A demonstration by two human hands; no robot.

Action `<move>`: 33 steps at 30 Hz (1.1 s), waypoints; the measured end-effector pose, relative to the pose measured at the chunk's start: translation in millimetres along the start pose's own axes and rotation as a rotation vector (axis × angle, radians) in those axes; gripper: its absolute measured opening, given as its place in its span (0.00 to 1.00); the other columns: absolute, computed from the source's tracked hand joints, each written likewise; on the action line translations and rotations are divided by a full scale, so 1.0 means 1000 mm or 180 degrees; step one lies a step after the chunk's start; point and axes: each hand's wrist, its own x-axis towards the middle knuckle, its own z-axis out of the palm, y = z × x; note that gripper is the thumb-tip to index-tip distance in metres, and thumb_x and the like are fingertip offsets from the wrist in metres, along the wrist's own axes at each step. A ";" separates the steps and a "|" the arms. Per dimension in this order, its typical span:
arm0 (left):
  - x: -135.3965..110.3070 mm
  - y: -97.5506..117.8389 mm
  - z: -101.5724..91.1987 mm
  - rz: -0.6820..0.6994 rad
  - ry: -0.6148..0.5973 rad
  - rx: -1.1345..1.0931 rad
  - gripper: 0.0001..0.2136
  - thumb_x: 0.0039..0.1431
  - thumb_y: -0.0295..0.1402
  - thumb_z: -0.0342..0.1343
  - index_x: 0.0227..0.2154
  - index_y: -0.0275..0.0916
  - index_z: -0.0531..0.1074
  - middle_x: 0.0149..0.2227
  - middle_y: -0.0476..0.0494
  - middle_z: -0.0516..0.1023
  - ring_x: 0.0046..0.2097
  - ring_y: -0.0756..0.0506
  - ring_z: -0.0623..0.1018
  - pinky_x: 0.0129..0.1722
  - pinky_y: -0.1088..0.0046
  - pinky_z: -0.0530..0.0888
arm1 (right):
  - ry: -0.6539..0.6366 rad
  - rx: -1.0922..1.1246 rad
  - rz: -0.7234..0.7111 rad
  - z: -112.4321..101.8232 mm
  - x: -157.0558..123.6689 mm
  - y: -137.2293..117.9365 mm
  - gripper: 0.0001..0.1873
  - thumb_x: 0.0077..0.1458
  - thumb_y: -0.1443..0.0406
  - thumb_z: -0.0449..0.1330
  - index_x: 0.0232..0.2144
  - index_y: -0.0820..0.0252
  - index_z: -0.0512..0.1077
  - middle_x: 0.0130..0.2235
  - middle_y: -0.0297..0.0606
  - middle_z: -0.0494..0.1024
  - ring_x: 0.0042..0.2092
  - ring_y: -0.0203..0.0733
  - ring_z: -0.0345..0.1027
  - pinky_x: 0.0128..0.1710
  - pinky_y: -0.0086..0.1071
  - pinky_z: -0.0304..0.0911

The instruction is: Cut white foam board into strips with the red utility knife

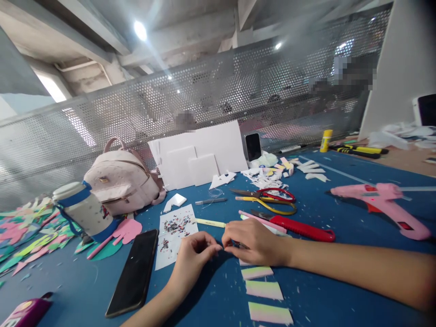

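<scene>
My left hand [194,259] and my right hand [254,240] meet over the blue table [211,295], fingertips pinched together on something tiny that I cannot make out. Under my right hand starts a row of pastel gradient paper strips [264,288] running toward me. A white sheet [173,234] sprinkled with small coloured bits lies just left of my left hand, and a black phone [134,272] lies beside that. A pale yellow stick [209,222] and a pink stick [262,221] rest just beyond my hands.
Red-handled scissors [272,195], yellow-handled scissors [270,205] and a red-handled cutter [301,228] lie behind my right hand. A pink glue gun [381,204] sits at right. At left are a bottle [83,209], a pink backpack [122,179] and colourful paper cutouts [27,231]. White foam boards [200,154] lean at the back.
</scene>
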 end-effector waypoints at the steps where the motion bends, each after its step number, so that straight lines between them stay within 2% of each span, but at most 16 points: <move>1: 0.000 0.000 0.000 0.0000 0.0001 0.0008 0.11 0.51 0.38 0.66 0.22 0.36 0.75 0.20 0.49 0.74 0.22 0.51 0.69 0.25 0.76 0.63 | -0.0010 0.0002 0.0000 0.000 0.000 0.001 0.08 0.68 0.64 0.53 0.37 0.59 0.69 0.33 0.37 0.75 0.34 0.39 0.66 0.34 0.31 0.56; 7: -0.003 0.002 0.003 -0.0007 -0.0075 0.0131 0.11 0.53 0.38 0.65 0.23 0.36 0.73 0.20 0.51 0.71 0.23 0.51 0.68 0.25 0.76 0.62 | -0.0138 0.0050 0.0037 0.002 -0.002 0.003 0.07 0.68 0.63 0.55 0.39 0.59 0.70 0.34 0.37 0.75 0.36 0.39 0.67 0.35 0.31 0.57; 11: -0.006 0.001 0.005 0.0080 -0.0119 0.0346 0.10 0.55 0.36 0.63 0.23 0.36 0.73 0.22 0.49 0.72 0.26 0.49 0.68 0.28 0.75 0.64 | -0.0231 0.0097 -0.0037 0.002 -0.002 0.003 0.06 0.68 0.65 0.54 0.41 0.59 0.70 0.36 0.38 0.76 0.37 0.40 0.68 0.37 0.31 0.58; 15: -0.008 0.000 0.005 0.0146 -0.0126 0.0513 0.09 0.55 0.35 0.62 0.23 0.37 0.73 0.23 0.48 0.73 0.27 0.48 0.68 0.29 0.74 0.64 | -0.0208 0.0008 -0.0079 0.002 -0.002 0.002 0.07 0.66 0.67 0.53 0.40 0.59 0.71 0.36 0.39 0.76 0.37 0.40 0.67 0.36 0.31 0.58; 23: -0.008 0.002 0.003 0.0307 -0.0209 0.0707 0.09 0.56 0.34 0.61 0.23 0.38 0.73 0.25 0.49 0.73 0.29 0.47 0.69 0.32 0.73 0.65 | -0.0093 -0.0076 0.0139 0.000 -0.001 -0.002 0.06 0.62 0.68 0.54 0.38 0.58 0.71 0.35 0.37 0.74 0.36 0.40 0.65 0.34 0.31 0.55; 33: -0.010 0.000 0.001 0.0610 -0.0488 0.1149 0.09 0.63 0.35 0.56 0.28 0.39 0.70 0.29 0.49 0.73 0.32 0.46 0.70 0.35 0.73 0.64 | -0.0049 0.0023 0.0229 0.000 0.000 -0.001 0.06 0.61 0.70 0.54 0.37 0.58 0.70 0.33 0.35 0.73 0.35 0.38 0.65 0.35 0.30 0.55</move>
